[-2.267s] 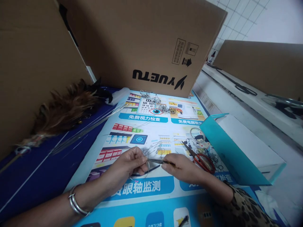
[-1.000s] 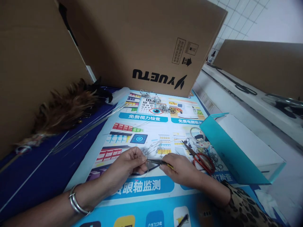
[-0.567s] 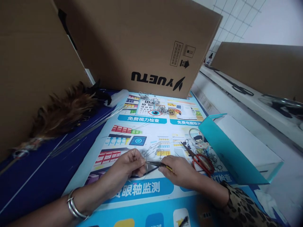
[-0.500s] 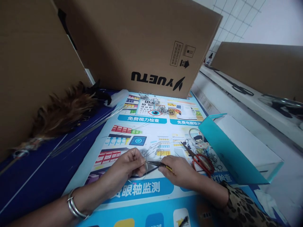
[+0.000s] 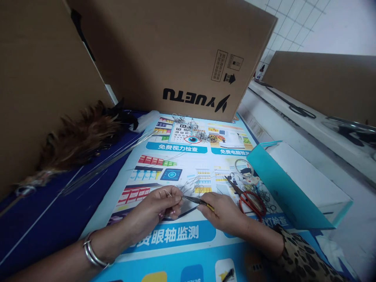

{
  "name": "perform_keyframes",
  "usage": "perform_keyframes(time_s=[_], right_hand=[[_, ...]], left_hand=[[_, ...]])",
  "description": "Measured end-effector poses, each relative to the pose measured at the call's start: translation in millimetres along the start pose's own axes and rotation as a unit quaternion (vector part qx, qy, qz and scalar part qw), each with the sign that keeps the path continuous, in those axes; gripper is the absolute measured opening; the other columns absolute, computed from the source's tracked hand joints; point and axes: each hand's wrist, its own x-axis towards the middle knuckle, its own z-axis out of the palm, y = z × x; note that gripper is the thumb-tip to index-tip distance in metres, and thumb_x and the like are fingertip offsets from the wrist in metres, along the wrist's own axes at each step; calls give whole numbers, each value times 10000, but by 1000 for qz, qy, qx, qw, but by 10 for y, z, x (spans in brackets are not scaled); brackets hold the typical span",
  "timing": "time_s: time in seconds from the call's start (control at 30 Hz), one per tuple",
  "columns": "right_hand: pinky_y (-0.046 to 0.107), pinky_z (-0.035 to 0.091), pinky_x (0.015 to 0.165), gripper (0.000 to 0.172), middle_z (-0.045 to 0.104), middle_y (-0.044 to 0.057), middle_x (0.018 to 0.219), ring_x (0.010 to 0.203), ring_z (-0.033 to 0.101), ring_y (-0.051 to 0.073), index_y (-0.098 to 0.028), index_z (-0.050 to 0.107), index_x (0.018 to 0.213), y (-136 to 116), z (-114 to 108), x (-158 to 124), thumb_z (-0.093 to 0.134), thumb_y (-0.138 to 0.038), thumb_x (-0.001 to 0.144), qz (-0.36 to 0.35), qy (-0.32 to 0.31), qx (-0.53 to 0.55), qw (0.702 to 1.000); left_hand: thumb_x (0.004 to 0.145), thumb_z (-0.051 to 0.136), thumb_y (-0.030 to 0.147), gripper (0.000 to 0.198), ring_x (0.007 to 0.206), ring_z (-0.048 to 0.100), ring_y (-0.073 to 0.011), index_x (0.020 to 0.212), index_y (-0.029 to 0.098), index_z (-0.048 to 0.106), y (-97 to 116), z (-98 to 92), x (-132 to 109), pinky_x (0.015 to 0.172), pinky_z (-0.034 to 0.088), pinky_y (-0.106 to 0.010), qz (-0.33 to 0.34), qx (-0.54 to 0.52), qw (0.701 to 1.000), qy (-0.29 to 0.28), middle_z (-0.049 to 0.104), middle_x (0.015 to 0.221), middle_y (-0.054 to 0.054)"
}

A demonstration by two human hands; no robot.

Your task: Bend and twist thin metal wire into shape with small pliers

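Note:
My left hand [image 5: 155, 209] is closed, pinching a thin wire piece [image 5: 169, 192] between thumb and fingers. My right hand [image 5: 225, 211] is closed round small pliers [image 5: 194, 200] with a yellow grip, and the dark jaws point left and meet the wire at my left fingertips. Both hands rest low on a printed blue poster [image 5: 176, 164] on the table. A loose heap of bent wire bits [image 5: 192, 186] lies just beyond the hands.
Red-handled scissors [image 5: 249, 197] lie right of my right hand, beside small rings and a teal box [image 5: 282, 192]. Long straight wires [image 5: 111, 158] and a feather duster [image 5: 79, 137] lie left. A large YUETU carton [image 5: 182, 58] stands behind, with wire ornaments [image 5: 196, 131] in front.
My left hand has turned the wire a little, so its looped end now sticks up from the fingers. The pliers stay at the wire. The camera has shifted slightly.

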Motion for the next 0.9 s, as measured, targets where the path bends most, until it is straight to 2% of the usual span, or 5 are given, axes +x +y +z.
perform_keyframes(time_s=[0.17, 0.27, 0.37, 0.63, 0.9], right_hand=[[216, 323, 601, 234, 615, 42, 889, 785, 551, 149, -186, 529, 901, 2, 12, -2, 390, -374, 904, -3, 9, 3, 1000], [218, 321, 600, 231, 608, 41, 871, 781, 546, 149, -182, 521, 890, 11, 28, 2, 390, -372, 904, -5, 17, -2, 1000], [221, 325, 611, 231, 600, 40, 859, 783, 543, 150, -180, 511, 872, 23, 42, 6, 387, -372, 906, -9, 23, -5, 1000], [224, 345, 642, 230, 590, 46, 878, 805, 541, 149, -178, 510, 880, 27, 53, 15, 383, -367, 910, -12, 25, 1, 1000], [223, 336, 624, 233, 590, 48, 882, 797, 533, 149, -174, 513, 892, 19, 61, 10, 384, -367, 911, -18, 25, 4, 1000]], left_hand=[[752, 656, 232, 104, 534, 489, -102, 792, 146, 612, 4, 2, 9, 543, 367, -222, -10, -9, 1000, 5, 564, 583, 9], [776, 631, 281, 146, 519, 485, -103, 751, 138, 624, -1, -9, 21, 521, 357, -223, -14, 1, 1000, -6, 576, 598, -7], [801, 597, 324, 211, 496, 474, -101, 708, 137, 617, -11, -29, 25, 498, 339, -220, -19, 17, 1000, -16, 578, 592, -15], [784, 622, 296, 143, 477, 476, -97, 750, 162, 586, -59, -57, 30, 490, 319, -202, -6, 27, 1000, 11, 553, 522, 21], [816, 572, 341, 237, 455, 461, -92, 688, 142, 591, -27, -28, 15, 464, 321, -206, -12, 61, 998, -12, 551, 545, 2]])
